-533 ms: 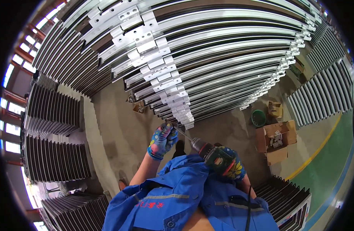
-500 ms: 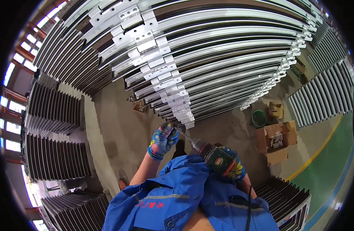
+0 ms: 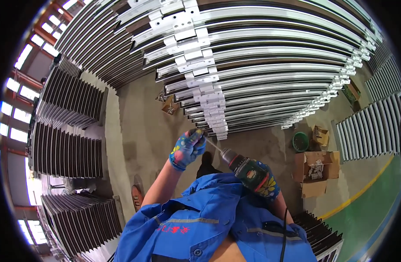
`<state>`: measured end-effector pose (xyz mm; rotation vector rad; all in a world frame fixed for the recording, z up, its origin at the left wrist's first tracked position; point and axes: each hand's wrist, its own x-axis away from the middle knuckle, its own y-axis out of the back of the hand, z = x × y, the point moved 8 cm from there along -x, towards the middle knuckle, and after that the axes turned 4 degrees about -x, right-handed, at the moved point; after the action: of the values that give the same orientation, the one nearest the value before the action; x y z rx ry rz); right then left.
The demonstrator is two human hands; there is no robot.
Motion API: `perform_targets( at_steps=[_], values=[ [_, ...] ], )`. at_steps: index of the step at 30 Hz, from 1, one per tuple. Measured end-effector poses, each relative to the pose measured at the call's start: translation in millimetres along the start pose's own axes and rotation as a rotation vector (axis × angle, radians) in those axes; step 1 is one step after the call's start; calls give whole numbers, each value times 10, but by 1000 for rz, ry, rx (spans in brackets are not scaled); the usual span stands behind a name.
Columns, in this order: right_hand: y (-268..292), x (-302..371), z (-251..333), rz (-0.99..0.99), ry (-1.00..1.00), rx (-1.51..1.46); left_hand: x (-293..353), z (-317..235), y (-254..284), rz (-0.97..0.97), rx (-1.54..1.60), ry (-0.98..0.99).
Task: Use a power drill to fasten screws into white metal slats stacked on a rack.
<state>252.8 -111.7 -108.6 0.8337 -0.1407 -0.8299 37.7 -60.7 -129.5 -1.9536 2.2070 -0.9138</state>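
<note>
My right hand (image 3: 269, 187), in a blue flowered glove, grips a dark green and black power drill (image 3: 249, 174). The drill's long thin bit (image 3: 215, 146) points up and left. At the bit's tip is my left hand (image 3: 188, 149), in a matching glove, its fingers closed together. Whatever those fingers pinch is too small and hidden to name. Beyond both hands stands a big stack of metal frames (image 3: 270, 65), with silver hinge plates (image 3: 203, 83) lined up along its near left side. Neither hand touches the stack.
Open cardboard box (image 3: 302, 166) with small metal parts, green basket (image 3: 300, 142) and smaller carton (image 3: 320, 136) lie on the floor to the right. Another small carton (image 3: 170, 105) sits left of the stack. More stacked frames (image 3: 69, 153) stand left. A black cord (image 3: 283, 236) hangs by my right arm.
My view has turned a little, so the stack and boxes sit farther right in the picture. Both hands keep almost the same pose, with the drill's bit still at my left fingers.
</note>
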Motion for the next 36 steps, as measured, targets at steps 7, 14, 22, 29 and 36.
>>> perform_targets(
  at_steps=[7, 14, 22, 29, 36],
  values=[
    [-63, -149, 116, -223, 40, 363, -329, -213, -192, -41, 264, -78],
    [-2, -531, 263, -370, 79, 447, -500, -108, 100, -55, 173, 31],
    [-143, -844, 129, -379, -33, 478, -759, -330, 783, -296, -31, -10],
    [-292, -992, 51, -395, -137, 433, -935, -515, 757, -237, -208, -81],
    [-345, -1128, -66, -399, -294, 469, -1049, -625, 653, -183, -147, 40]
  ],
)
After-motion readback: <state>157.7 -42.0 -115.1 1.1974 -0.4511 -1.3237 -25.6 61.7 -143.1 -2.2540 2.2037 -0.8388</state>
